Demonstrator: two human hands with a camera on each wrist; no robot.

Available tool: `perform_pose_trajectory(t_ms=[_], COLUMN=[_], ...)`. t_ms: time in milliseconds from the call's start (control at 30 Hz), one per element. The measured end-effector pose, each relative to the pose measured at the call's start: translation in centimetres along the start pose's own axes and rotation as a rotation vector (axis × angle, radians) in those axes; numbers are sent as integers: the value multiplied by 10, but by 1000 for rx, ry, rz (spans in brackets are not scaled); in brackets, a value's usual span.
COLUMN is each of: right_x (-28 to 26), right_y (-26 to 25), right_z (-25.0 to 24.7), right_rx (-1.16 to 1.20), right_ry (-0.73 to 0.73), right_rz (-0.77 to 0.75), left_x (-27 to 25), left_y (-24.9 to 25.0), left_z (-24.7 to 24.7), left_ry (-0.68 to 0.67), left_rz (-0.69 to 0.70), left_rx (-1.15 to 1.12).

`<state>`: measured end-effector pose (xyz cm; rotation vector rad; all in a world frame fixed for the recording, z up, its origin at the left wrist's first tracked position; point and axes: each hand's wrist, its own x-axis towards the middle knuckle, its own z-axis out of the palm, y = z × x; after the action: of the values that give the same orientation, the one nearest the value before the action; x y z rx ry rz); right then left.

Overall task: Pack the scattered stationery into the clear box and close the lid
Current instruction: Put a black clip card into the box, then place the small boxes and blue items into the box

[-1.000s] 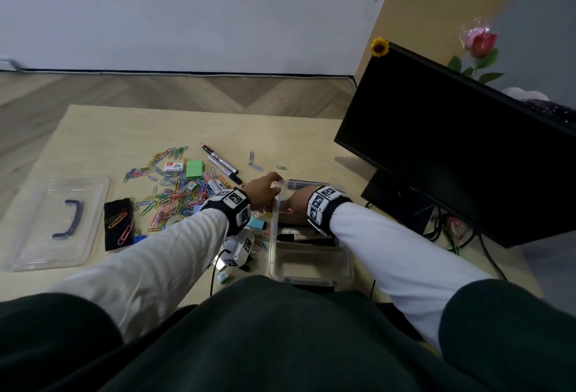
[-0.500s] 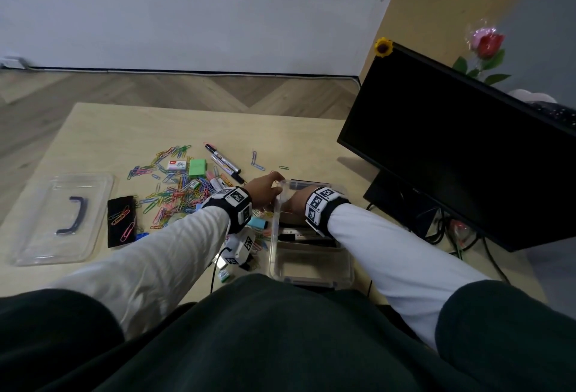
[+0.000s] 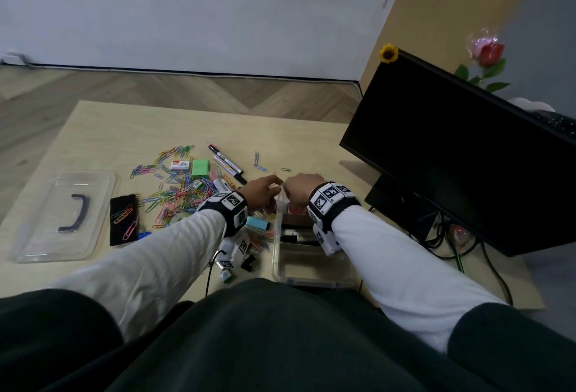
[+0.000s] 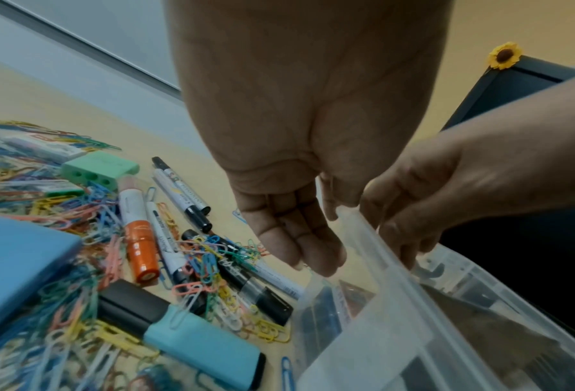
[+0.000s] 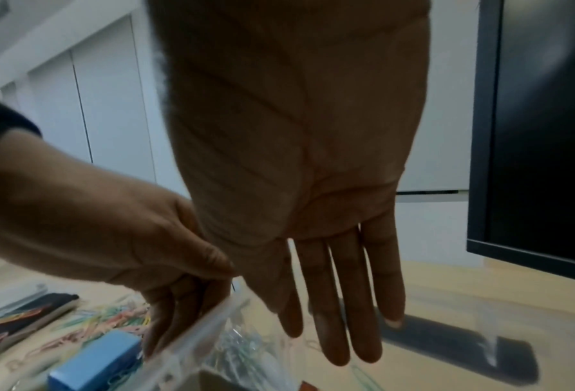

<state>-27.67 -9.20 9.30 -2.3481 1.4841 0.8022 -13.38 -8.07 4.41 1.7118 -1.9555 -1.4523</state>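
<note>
The clear box (image 3: pixel 276 254) stands open at the table's near edge, with dark items inside. My left hand (image 3: pixel 271 187) is at its far left corner. The thumb lies at the rim (image 4: pixel 379 264) and the fingers hang down outside the wall, pinching it. My right hand (image 3: pixel 293 187) reaches over the far end, its fingers (image 5: pixel 339 330) straight and pointing down into the box, holding nothing. Coloured paper clips (image 3: pixel 174 198), markers (image 3: pixel 227 164), a green sharpener (image 3: pixel 200 167) and a teal highlighter (image 4: pixel 205 346) lie scattered left of the box. The clear lid (image 3: pixel 37 235) lies far left.
A black pouch (image 3: pixel 123 220) with clips on it lies between the lid and the clip pile. A black monitor (image 3: pixel 452 154) stands close on the right, with cables behind the box. A blue block (image 4: pixel 18 264) sits among the clips.
My right hand has lifted slightly toward the box's far rim. The left hand stays at the far left corner.
</note>
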Motion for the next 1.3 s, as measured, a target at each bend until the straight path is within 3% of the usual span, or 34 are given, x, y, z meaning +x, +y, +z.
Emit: perform_pose_trajectory(t_ms=[167,333,467,633,833,967,1167,1300], right_x=[0,11,25,52,61,62,62,66], right_y=[-33,-77,-118,-146,-166,-181,-194,-196], right_z=[-17,-15,-1,29,42,47,55,51], right_rx=[20,136,171,276,350,407,382,362], right_ry=[193,289,236,178,202,237,188,195], right_rz=[44,-60,-161,-113,-21,49,28,36], left_x=[-13,-37,-68,-108,-129,-129,-123,-122], left_y=[-35,-84,-130,-187,-226,-239,-245,-243], left_z=[-17,-41,-65,-91,-91,-89,-94,-104], left_ry=[89,204,379,534,536,501,509,492], left_rz=[-77,-233,-359,-610,-832,-831,-763,-739], left_rx=[97,184,219,304,290,190,155,247])
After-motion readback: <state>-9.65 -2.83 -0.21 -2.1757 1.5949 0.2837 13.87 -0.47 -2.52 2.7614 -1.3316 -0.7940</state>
